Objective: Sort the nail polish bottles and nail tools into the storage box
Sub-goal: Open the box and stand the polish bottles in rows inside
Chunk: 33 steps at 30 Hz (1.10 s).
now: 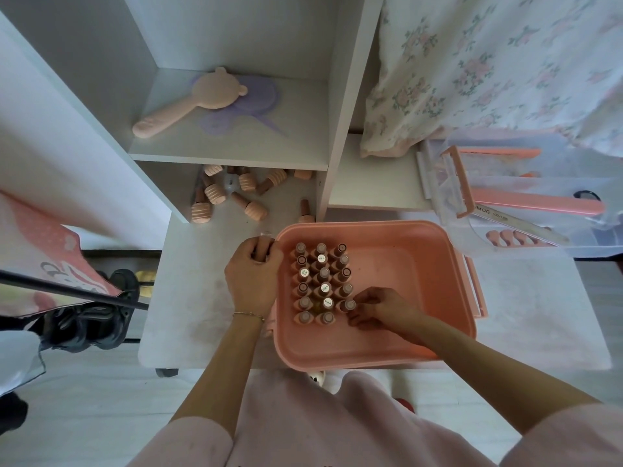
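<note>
A pink storage box [414, 264] stands on the white table. Several peach nail polish bottles [322, 281] stand upright in three rows at its left side. My right hand [377, 310] is inside the box and pinches the bottle [348, 305] at the near end of the right row. My left hand [253, 274] grips the box's left rim near the far corner, fingers curled over the edge. More bottles [229, 193] lie loose under the shelf. Nail files [532, 203] and toe separators [512, 237] lie in the clear tray at right.
A white shelf unit [236, 150] holds a peach hand mirror [192, 102] and a purple one. A clear plastic lid and tray [505, 183] sit right of the box. Floral fabric [488, 62] hangs at the back right. Black shoes [87, 318] lie on the floor at left.
</note>
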Motion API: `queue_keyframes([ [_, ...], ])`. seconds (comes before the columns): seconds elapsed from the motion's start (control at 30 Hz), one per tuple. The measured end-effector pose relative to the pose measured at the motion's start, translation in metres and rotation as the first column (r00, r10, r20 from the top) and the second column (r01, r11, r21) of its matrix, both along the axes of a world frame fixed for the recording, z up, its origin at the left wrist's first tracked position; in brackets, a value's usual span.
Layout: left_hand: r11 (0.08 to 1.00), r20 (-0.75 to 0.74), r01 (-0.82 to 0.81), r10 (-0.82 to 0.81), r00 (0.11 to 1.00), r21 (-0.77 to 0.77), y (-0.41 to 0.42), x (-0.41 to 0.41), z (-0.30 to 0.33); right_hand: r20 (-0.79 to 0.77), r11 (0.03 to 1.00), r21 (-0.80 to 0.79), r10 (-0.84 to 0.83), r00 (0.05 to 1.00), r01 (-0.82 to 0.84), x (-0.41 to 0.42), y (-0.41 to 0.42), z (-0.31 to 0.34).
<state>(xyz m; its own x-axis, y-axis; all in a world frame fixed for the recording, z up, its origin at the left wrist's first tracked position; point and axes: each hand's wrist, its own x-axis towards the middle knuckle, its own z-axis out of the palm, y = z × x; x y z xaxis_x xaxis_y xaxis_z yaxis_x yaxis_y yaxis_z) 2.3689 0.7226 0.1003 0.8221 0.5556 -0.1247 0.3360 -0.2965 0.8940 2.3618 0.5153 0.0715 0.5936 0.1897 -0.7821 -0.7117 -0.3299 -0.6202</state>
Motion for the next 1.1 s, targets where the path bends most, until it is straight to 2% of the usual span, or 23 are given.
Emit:
queue_keyframes([
  [0.17, 1.0, 0.003, -0.003, 0.003, 1.0, -0.028, 0.0, -0.001, 0.001, -0.009, 1.0, -0.007, 0.009, 1.0, -0.009, 0.001, -0.001, 0.001],
  [0.33, 1.0, -0.019, 0.01, -0.01, 1.0, -0.005, 0.001, -0.001, 0.0, 0.024, 0.995, -0.091, 0.039, 0.999, -0.036, 0.002, -0.007, 0.01],
  [0.53, 0.998, -0.04, 0.058, -0.058, 0.998, -0.008, 0.005, -0.007, 0.002, 0.21, 0.954, -0.234, 0.239, 0.948, -0.189, 0.004, -0.015, 0.036],
  [0.67, 0.994, 0.039, 0.072, -0.069, 0.997, -0.08, 0.015, -0.019, 0.012, 0.398, 0.94, -0.301, 0.279, 0.874, -0.163, 0.001, -0.016, 0.056],
  [0.77, 0.982, 0.114, 0.113, -0.096, 0.989, -0.151, 0.021, -0.029, 0.029, 0.502, 0.969, -0.216, 0.212, 0.839, -0.115, -0.003, -0.006, 0.073],
  [0.9, 0.942, 0.154, 0.212, -0.176, 0.972, -0.261, 0.017, -0.04, 0.054, 0.569, 0.975, -0.142, 0.224, 0.791, -0.174, -0.01, 0.021, 0.089],
  [1.1, 0.919, 0.177, 0.333, -0.299, 0.938, -0.211, -0.003, -0.049, 0.073, 0.655, 0.972, 0.011, 0.171, 0.736, -0.236, -0.02, 0.051, 0.092],
])
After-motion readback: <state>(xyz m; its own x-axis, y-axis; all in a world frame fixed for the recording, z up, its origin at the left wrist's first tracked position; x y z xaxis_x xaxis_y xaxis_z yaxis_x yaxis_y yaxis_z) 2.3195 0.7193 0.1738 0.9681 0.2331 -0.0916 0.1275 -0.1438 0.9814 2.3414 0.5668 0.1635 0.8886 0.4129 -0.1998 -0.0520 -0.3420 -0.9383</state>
